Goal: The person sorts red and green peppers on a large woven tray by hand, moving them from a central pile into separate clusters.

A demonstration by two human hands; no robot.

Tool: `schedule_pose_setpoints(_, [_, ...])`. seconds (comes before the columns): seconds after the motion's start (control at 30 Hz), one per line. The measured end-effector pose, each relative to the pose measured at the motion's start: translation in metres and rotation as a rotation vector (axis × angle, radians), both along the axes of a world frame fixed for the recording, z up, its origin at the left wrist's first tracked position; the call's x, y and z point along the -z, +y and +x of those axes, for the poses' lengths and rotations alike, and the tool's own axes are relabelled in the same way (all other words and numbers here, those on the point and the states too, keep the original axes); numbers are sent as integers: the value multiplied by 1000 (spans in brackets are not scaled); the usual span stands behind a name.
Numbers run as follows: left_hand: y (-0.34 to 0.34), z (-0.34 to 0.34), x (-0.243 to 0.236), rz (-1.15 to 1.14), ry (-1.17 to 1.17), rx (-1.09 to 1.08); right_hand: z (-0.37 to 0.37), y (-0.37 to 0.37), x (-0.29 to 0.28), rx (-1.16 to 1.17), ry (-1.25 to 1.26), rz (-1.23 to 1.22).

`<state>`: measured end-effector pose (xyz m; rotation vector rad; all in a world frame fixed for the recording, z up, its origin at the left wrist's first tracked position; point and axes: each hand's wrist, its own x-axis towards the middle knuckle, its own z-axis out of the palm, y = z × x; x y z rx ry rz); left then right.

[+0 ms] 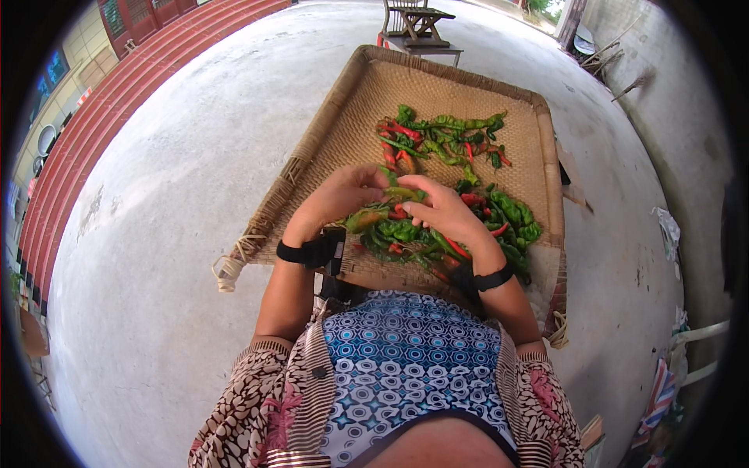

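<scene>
My left hand (pixel 343 195) has its fingers closed on a yellow-green pepper (pixel 403 193) near the middle of a large woven tray (pixel 328 105). My right hand (pixel 451 214) curls over the same pepper from the right; its fingertips partly hide what lies beneath. Both wrists wear black straps. Around and under my hands lies a heap of wrinkled green and red peppers (pixel 515 214). A second, smaller pile of green and red peppers (pixel 445 132) lies farther back on the tray.
A wooden chair and stool (pixel 413 23) are stacked behind the tray. Red steps (pixel 94 117) run along the left beside a building. A concrete wall (pixel 636 86) with sticks leaning on it stands at the right, above a striped bag (pixel 655 402) and pale pipes. The floor (pixel 156 273) is concrete.
</scene>
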<state>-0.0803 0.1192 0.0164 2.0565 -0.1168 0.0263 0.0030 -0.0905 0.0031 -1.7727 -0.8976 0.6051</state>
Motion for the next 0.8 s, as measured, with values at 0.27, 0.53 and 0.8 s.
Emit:
schedule_pose_setpoints(0.27, [-1, 0, 0, -200, 51, 10, -5, 0, 3, 85, -36, 219])
schedule_pose_setpoints(0.53, [9, 3, 13, 6, 49, -149, 12, -7, 0, 200, 26, 127])
schedule_pose_setpoints(0.8, [11, -1, 25, 525, 137, -157, 22, -1, -10, 769, 107, 321])
